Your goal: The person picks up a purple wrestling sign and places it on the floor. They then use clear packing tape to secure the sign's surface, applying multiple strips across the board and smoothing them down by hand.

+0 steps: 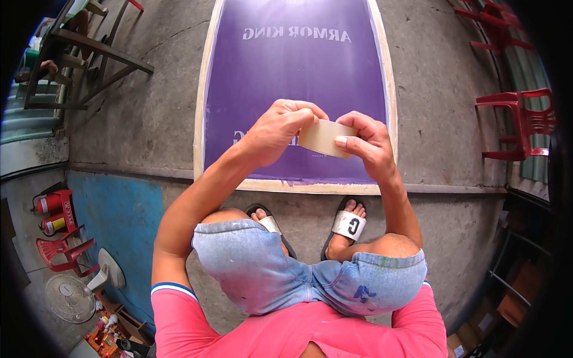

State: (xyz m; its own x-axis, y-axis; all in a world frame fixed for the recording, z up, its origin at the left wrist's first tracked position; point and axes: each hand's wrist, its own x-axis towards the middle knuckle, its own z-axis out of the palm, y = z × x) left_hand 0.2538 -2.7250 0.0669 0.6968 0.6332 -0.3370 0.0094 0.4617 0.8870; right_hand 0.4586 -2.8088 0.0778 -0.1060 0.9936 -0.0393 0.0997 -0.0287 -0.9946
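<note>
A roll of translucent tan packing tape (326, 139) is held up between my two hands, above a large purple screen. My right hand (371, 142) grips the roll's right side, thumb on the near face and fingers at the top edge. My left hand (276, 130) is closed, its thumb and fingertips pinched at the roll's upper left edge; whether a loose end of tape is between them is too small to tell. Below lies the purple screen (292, 71) with pale reversed lettering, set in a light wooden frame (200, 119). Both hands hide part of its near lettering.
The frame's near edge is just beyond my sandalled feet (348, 225). Red plastic chairs (519, 122) stand at right. A dark trestle (98, 56) and part of another person (48, 67) are at far left. Fire extinguishers (51, 206) and a fan (70, 297) sit at lower left.
</note>
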